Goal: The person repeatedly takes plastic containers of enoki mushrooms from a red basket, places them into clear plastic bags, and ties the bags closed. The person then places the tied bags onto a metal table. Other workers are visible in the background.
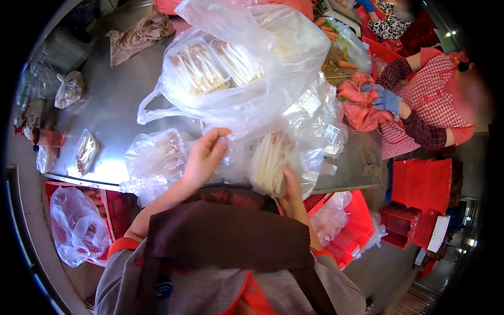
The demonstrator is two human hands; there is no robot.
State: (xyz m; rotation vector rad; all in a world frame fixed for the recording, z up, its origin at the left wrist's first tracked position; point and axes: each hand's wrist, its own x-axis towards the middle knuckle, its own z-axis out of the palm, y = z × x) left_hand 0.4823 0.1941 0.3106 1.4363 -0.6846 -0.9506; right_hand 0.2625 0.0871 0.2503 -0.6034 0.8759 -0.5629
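Note:
My left hand (208, 151) pinches the edge of a clear plastic bag (240, 118) between thumb and fingers. On the right, my right hand (292, 189) grips a plastic tray of long white mushrooms or vegetable stalks (272, 161) by its side; clear film lies over part of it. Beyond both hands, the large open bag holds two similar trays, one of them the left tray (200, 69). A knotted clear bag (157, 161) with stalks inside rests left of my left hand. Further left on the metal table (106, 114) sits a small tray of stalks (86, 152).
A cloth (139, 37) lies at the back left, near stacked clear trays (65, 51). Red crates (344, 232) stand below the table edge on both sides. At right, a co-worker's gloved hand (386, 98) touches a red bag (356, 106). Carrots (346, 64) lie beyond.

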